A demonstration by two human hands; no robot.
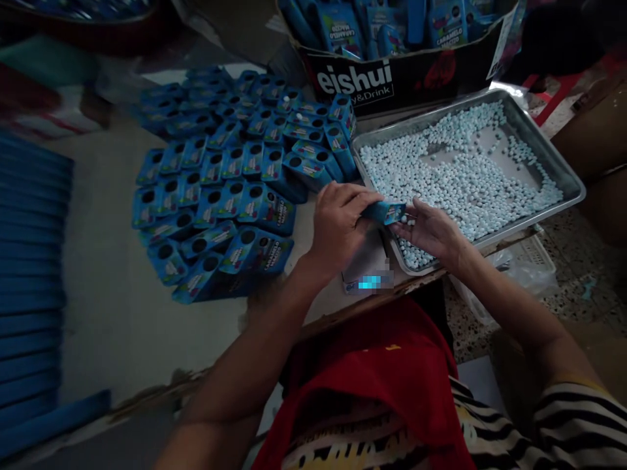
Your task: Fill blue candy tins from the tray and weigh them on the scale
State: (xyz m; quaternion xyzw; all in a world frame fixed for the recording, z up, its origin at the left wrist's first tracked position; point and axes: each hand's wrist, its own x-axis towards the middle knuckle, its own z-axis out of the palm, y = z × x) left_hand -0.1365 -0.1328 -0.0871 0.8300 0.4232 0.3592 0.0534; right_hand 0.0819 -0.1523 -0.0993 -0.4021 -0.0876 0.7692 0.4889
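Note:
My left hand (pixel 337 219) is closed round a small blue candy box (pixel 386 212), tilted on its side over the near left corner of the metal tray (pixel 490 243). Small round pale blue and white candies (pixel 450 176) cover much of that tray. At the box's end is my right hand (pixel 434 228), palm turned up and fingers apart, with its fingertips close to or touching the box. A few candies show beside those fingertips; whether any lie in the palm I cannot tell. Below my left hand sits a small flat device (pixel 367 264) with a lit blue display, partly hidden.
Many blue boxes (pixel 215 196) with round holes on top stand in rows left of my hands. Behind is a black carton (pixel 362 81) full of blue packs. Flat blue pieces (pixel 32 274) line the far left. A red apron (pixel 367 391) is below the table edge.

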